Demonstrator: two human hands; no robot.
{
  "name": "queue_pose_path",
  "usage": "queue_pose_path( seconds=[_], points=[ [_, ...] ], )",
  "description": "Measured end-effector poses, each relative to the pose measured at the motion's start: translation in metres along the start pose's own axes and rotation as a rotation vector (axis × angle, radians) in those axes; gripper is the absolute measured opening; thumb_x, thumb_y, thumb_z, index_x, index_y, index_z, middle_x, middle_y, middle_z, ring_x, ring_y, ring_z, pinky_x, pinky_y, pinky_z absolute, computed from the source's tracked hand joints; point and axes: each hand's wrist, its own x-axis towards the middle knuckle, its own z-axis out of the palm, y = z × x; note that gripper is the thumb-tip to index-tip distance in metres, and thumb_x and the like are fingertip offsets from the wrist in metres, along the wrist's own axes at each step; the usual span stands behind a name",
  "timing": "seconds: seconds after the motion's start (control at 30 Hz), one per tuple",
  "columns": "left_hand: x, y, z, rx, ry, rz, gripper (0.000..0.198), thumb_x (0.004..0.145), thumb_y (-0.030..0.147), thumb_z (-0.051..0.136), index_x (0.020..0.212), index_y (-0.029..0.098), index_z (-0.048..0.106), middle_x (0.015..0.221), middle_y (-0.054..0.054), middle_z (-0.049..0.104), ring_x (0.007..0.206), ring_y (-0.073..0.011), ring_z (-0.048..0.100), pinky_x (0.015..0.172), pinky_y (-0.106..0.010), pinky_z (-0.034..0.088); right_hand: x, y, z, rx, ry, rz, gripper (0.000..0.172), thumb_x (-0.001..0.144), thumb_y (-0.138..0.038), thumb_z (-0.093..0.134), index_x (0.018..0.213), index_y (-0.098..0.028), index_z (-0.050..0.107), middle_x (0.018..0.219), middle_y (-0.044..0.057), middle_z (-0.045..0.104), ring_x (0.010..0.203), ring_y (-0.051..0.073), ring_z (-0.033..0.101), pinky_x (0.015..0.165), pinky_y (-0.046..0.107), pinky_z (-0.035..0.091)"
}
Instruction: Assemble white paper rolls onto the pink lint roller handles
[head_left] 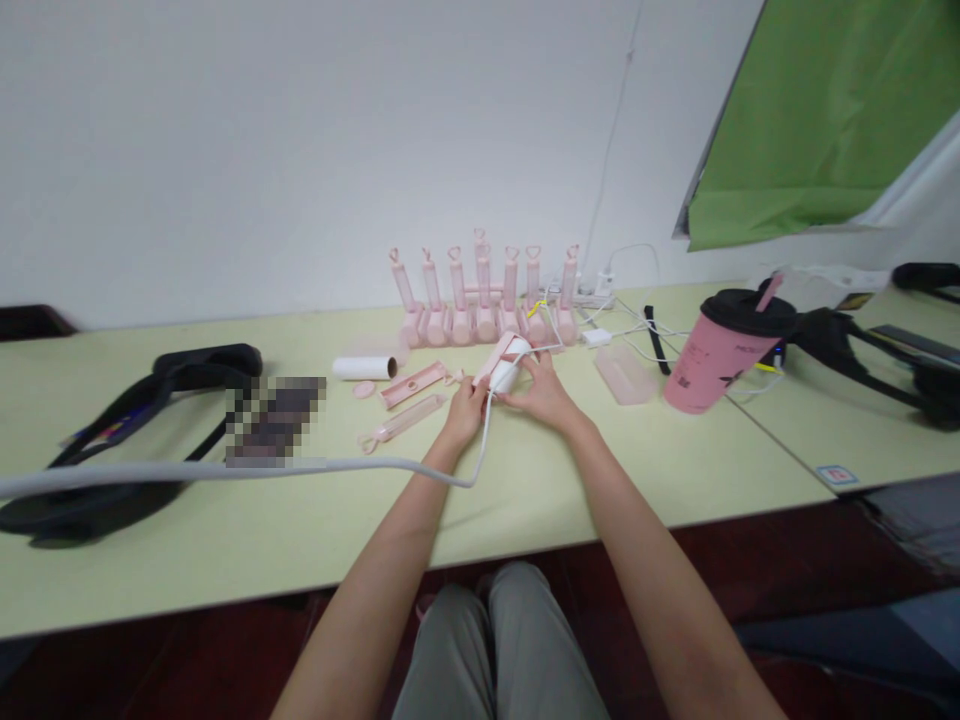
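Both hands work at one spot near the middle of the table. My left hand (467, 405) is closed on a long pink plastic piece (493, 361), which lies against a white roll (508, 372). From the other side my right hand (546, 392) grips the white roll between thumb and fingers. A white cable (484, 440) crosses in front and hides part of the roll. To the left lie a pink open case half (415, 385), a pink clear-bodied handle (405, 422), a round pink cap (364, 390) and another white roll (365, 368) with a hollow core.
Several pink rollers with upright handles (484, 285) stand in a row by the wall. A pale pink cover (626, 375) and a pink cup (716, 355) with a black lid are on the right. Black headgear (217, 360), a pixelated patch and tangled white cables lie around.
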Motion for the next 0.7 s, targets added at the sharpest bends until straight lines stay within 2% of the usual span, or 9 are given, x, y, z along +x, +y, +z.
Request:
queue_pose_path(
  seconds=[0.13,0.3,0.43,0.53,0.7],
  points=[
    [-0.002,0.005,0.002,-0.019,-0.009,0.004,0.038,0.082,0.054,0.047,0.076,0.016,0.047,0.063,0.000,0.054,0.046,-0.0069,0.047,0.041,-0.018,0.039,-0.001,0.000,0.001,-0.047,-0.011,-0.025,0.062,0.062,-0.037,0.071,0.117,-0.019,0.048,0.123,0.011,0.039,0.126,0.025,0.034,0.108,0.038,0.028],
    [0.000,0.010,0.006,-0.073,0.047,-0.085,0.042,0.074,0.055,0.057,0.079,0.014,0.050,0.068,-0.004,0.059,0.055,-0.0110,0.057,0.049,-0.024,0.051,-0.001,0.006,0.005,-0.089,-0.023,0.005,0.064,0.064,-0.044,0.068,0.118,-0.018,0.046,0.121,0.013,0.044,0.123,0.028,0.036,0.106,0.044,0.028],
    [0.002,0.014,0.009,0.052,0.104,-0.123,0.040,0.069,0.051,0.064,0.071,0.014,0.048,0.065,-0.004,0.059,0.049,-0.0118,0.057,0.047,-0.026,0.050,-0.001,0.008,0.006,-0.151,-0.071,0.062,0.071,0.065,-0.043,0.067,0.129,-0.024,0.044,0.132,0.012,0.036,0.126,0.031,0.032,0.105,0.047,0.027],
    [-0.003,0.017,0.012,0.126,0.141,-0.081,0.037,0.074,0.050,0.058,0.070,0.015,0.048,0.066,-0.003,0.059,0.044,-0.0110,0.056,0.045,-0.025,0.047,0.000,0.008,0.007,-0.182,-0.079,0.089,0.070,0.064,-0.043,0.068,0.129,-0.027,0.048,0.135,0.011,0.034,0.127,0.032,0.030,0.105,0.047,0.026],
    [-0.014,0.022,0.017,0.242,0.224,-0.015,0.032,0.080,0.049,0.048,0.074,0.018,0.046,0.064,0.000,0.055,0.041,-0.0102,0.050,0.044,-0.023,0.040,-0.001,0.007,0.011,-0.148,-0.029,0.108,0.071,0.062,-0.042,0.069,0.128,-0.024,0.049,0.131,0.011,0.038,0.124,0.029,0.033,0.105,0.044,0.028]
  ],
)
